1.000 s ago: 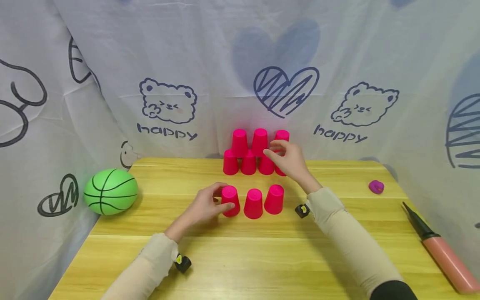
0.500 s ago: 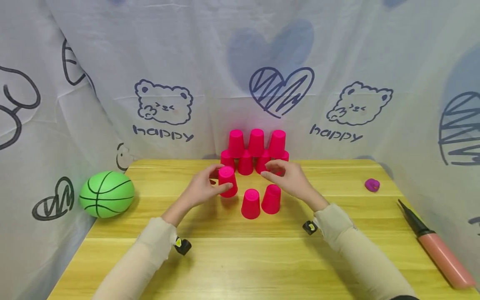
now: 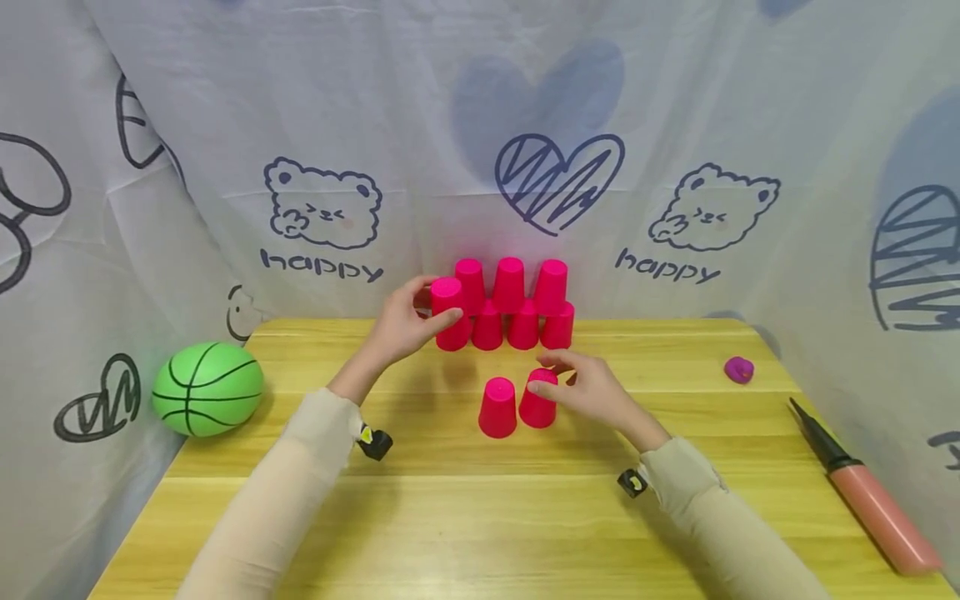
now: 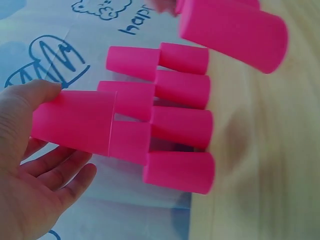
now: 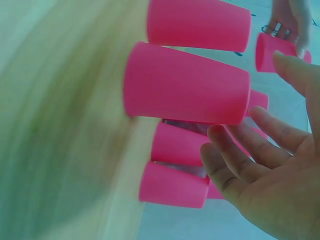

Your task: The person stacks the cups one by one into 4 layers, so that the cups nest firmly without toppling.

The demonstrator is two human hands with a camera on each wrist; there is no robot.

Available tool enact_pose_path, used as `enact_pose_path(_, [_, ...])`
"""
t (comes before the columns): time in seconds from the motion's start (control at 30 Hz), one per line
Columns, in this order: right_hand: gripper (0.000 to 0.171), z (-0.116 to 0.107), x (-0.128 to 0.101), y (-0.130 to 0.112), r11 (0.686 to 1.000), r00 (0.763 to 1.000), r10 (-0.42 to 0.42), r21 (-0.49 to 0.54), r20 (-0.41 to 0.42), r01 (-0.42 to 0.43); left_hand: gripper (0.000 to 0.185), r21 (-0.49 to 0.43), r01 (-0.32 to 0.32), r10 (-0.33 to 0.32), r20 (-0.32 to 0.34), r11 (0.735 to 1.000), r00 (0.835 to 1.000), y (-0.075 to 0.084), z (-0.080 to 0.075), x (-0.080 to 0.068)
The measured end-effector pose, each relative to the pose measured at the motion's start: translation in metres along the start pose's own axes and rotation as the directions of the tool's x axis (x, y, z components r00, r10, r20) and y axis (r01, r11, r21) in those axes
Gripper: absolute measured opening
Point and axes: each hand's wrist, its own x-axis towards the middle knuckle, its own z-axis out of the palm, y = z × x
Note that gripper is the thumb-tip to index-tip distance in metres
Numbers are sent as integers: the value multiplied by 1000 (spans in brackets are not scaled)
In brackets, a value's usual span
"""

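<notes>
Pink upturned plastic cup (image 3: 447, 297), upright, is pinched by the left hand (image 3: 401, 327) beside the cup pyramid (image 3: 517, 304) near the tabletop's far edge; right hand (image 3: 592, 390), fingers loosely spread, touches another pink cup (image 3: 537, 404).

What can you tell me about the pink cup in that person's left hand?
The bright pink plastic cup is a smooth, tapered tumbler, held upside down with its closed base upward. The left hand grips its sides between thumb and fingers, lifted off the yellow wooden table beside the left end of the pink cup pyramid. Whether it touches the pyramid cannot be told.
</notes>
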Motion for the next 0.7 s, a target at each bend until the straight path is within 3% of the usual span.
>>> enact_pose_path(0.3, [59,6,-7,8,1000,1000,8,-2,12,-8,61,-37,13,-15,-48,999,999,20,-3,31])
enact_pose_path(0.47, [56,7,-9,11,1000,1000,11,2,9,-11,64,-19,56,-57,-55,998,997,29,2,45])
enact_pose_path(0.7, [55,7,-11,13,1000,1000,10,15,4,-10,62,-13,68,-68,-87,998,994,38,10,63])
